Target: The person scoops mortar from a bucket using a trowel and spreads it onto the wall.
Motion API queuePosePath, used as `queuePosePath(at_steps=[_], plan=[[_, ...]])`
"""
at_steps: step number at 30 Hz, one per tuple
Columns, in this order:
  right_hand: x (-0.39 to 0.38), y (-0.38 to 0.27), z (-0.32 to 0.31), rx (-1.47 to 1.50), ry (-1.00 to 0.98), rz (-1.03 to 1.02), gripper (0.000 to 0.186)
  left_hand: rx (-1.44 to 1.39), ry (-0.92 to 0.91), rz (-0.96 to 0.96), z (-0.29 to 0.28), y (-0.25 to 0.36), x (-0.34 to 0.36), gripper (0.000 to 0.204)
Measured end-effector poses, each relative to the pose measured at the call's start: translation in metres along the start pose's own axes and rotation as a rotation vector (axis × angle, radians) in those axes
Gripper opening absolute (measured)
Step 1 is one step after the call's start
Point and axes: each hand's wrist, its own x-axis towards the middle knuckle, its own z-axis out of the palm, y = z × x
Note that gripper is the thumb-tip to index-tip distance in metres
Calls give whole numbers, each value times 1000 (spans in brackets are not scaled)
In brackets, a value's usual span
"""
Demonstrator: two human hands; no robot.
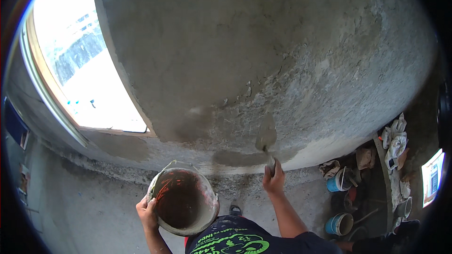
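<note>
My left hand (pixel 149 213) grips the left rim of a mortar-stained bucket (pixel 210 197), which is tilted against my body so that its inside shows. Reddish-orange streaks mark its inner wall, and a thin wire handle stands over the far rim. In my right hand (pixel 275 178) is a pointing trowel (pixel 267 137), closed round its handle with the blade pointing up toward the wall. Behind the blade rises a grey plastered wall (pixel 226 42), smooth and darker at upper left, rough and crumbly toward the right. Whether the blade touches the wall, I cannot tell.
A bright window opening with a wooden frame (pixel 44 75) is at the left. To the right stand blue buckets (pixel 333 226), crumpled sacks (pixel 398 143) and a low ledge (pixel 383 174). A dark-clothed leg (pixel 386 243) shows at lower right. Grey concrete floor (pixel 84 202) lies below.
</note>
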Motion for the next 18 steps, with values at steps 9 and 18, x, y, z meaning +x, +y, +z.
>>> queuePosePath(at_steps=[9,18], plan=[[160,-16,18,-19,165,-299,48,-14,-41,7,9,2,-3,34],[99,42,13,-135,-156,-273,52,11,36,16,-3,14,-16,33]])
